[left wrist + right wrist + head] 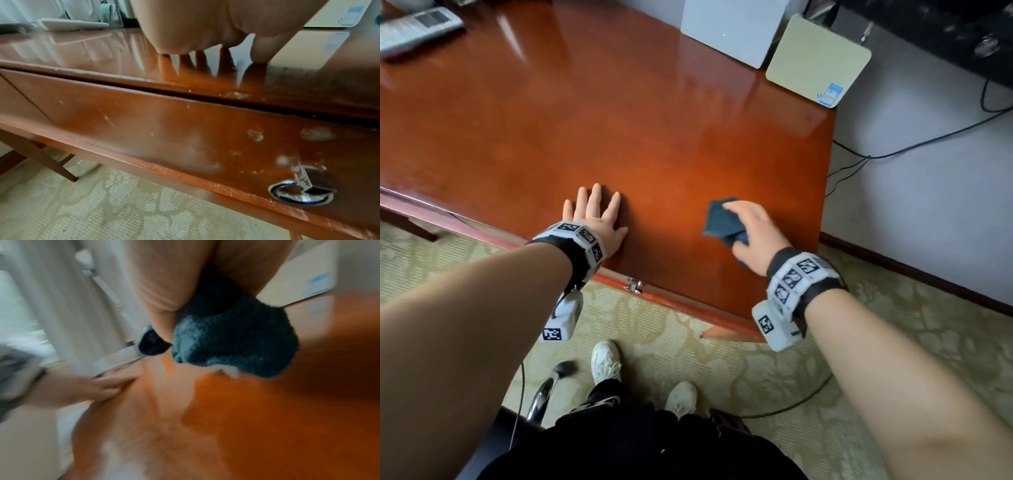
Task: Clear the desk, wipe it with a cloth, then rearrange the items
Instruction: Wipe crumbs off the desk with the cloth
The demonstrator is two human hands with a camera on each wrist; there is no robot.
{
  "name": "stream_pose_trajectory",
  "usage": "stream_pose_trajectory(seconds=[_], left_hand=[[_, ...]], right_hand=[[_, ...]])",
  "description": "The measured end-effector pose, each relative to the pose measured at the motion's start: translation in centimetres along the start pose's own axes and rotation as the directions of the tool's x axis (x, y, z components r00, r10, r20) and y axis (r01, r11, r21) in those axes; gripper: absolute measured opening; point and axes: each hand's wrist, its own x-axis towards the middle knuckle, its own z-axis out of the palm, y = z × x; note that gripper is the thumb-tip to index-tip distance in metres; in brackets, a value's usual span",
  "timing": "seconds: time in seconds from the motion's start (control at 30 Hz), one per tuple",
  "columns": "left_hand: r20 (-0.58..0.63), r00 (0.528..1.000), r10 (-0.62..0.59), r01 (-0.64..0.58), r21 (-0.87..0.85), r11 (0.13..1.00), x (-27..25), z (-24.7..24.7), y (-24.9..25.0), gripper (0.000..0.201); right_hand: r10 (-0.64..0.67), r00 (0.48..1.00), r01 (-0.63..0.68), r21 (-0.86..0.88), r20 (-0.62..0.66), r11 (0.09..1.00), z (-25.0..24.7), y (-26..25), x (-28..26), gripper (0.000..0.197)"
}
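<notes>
We press our left hand (595,219) flat, fingers spread, on the desk (619,120); at its three o'clock, our right hand (755,229) grips the cloth (719,217) there.

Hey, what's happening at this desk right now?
A person is wiping a glossy wooden desk. The right hand grips a dark blue cloth near the desk's front right corner, while the left hand rests flat on the top, fingers spread. Most of the surface is bare; a keyboard and two flat devices sit along the far edge.
</notes>
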Motion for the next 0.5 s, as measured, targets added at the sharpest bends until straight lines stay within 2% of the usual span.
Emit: stream_pose_trajectory(seconds=[0.03, 0.1, 0.17, 0.27, 0.37, 0.43, 0.5], left_hand=[[-0.003, 1.0, 0.007, -0.007, 0.003, 1.0, -0.1, 0.1, -0.2, 0.064], [-0.005, 1.0, 0.026, -0.026, 0.012, 1.0, -0.3, 0.2, -0.7, 0.065], [0.007, 0.999, 0.037, -0.038, 0.031, 0.999, -0.5, 0.1, -1.4, 0.064], [0.013, 1.0, 0.028, -0.029, 0.034, 0.999, -0.9, 0.2, -2.6, 0.062], [-0.008, 1.0, 0.01, -0.01, 0.018, 1.0, -1.5, 0.6, -4.2, 0.06], [-0.032, 0.999, -0.036, 0.035, -0.022, 0.999, -1.7, 0.8, -5.6, 0.059], [-0.045, 0.993, -0.105, 0.102, -0.07, 0.992, -1.9, 0.7, -7.2, 0.059]], right_hand=[[0.147, 0.986, -0.145, 0.021, -0.076, 0.989, -0.4, 1.5, -0.3, 0.063], [0.347, 0.933, -0.346, 0.024, -0.093, 0.938, 0.2, 3.1, -0.8, 0.066], [0.371, 0.926, -0.375, -0.058, -0.066, 0.925, 2.0, 2.7, -0.9, 0.067], [0.225, 0.974, -0.217, -0.193, 0.022, 0.957, 4.4, -0.2, -0.3, 0.067], [0.003, 0.986, 0.046, -0.284, 0.167, 0.958, 6.4, -4.4, 0.5, 0.067], [-0.148, 0.953, 0.223, -0.281, 0.265, 0.933, 7.5, -7.4, 0.8, 0.067], [-0.264, 0.888, 0.364, -0.224, 0.376, 0.904, 8.2, -9.8, 1.1, 0.068]])
